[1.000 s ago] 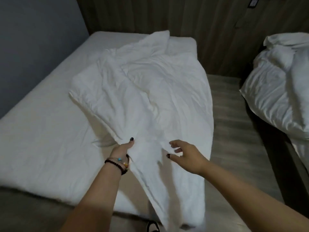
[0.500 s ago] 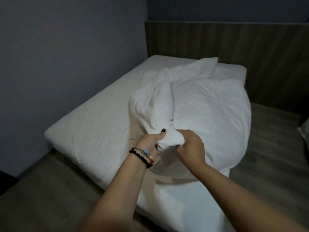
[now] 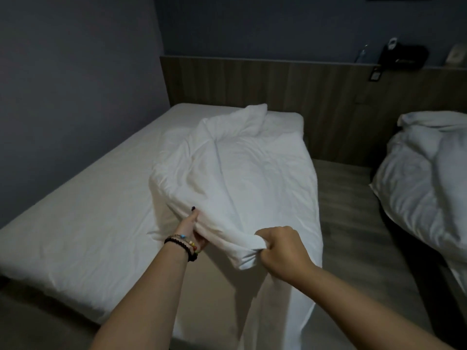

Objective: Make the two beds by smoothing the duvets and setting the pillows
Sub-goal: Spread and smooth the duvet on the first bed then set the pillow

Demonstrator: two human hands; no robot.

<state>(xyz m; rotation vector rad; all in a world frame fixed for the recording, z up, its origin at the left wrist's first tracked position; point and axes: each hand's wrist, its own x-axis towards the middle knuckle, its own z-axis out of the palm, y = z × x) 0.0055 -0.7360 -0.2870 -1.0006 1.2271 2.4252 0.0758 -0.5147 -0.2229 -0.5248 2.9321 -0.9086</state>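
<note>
The white-sheeted mattress of the near bed (image 3: 83,238) fills the left and middle of my view, pushed into the corner where the dark blue-grey wall (image 3: 75,97) meets the wood-panelled headboard wall (image 3: 252,84). On it lies the rumpled white duvet (image 3: 247,173), bunched along the right half of the mattress, its far end heaped into a peak close to the headboard and its near end spilling over the foot of the bed toward the grey wood-look floor (image 3: 353,223). Across that strip of floor, at the right edge, stands the second bed (image 3: 427,251) with its own crumpled white duvet (image 3: 424,178) hanging over the side. On the ledge above the panelling sits a dark bag (image 3: 404,56), too dim to make out further. My left hand (image 3: 192,231) grips the near edge of the duvet on the first bed, thumb lying on top of the fabric and fingers tucked beneath it, with beaded bracelets (image 3: 182,245) round the wrist. My right hand (image 3: 280,248) is curled into a fist round a gathered corner of the same duvet, just beside the left hand, holding the fabric lifted off the mattress.
</note>
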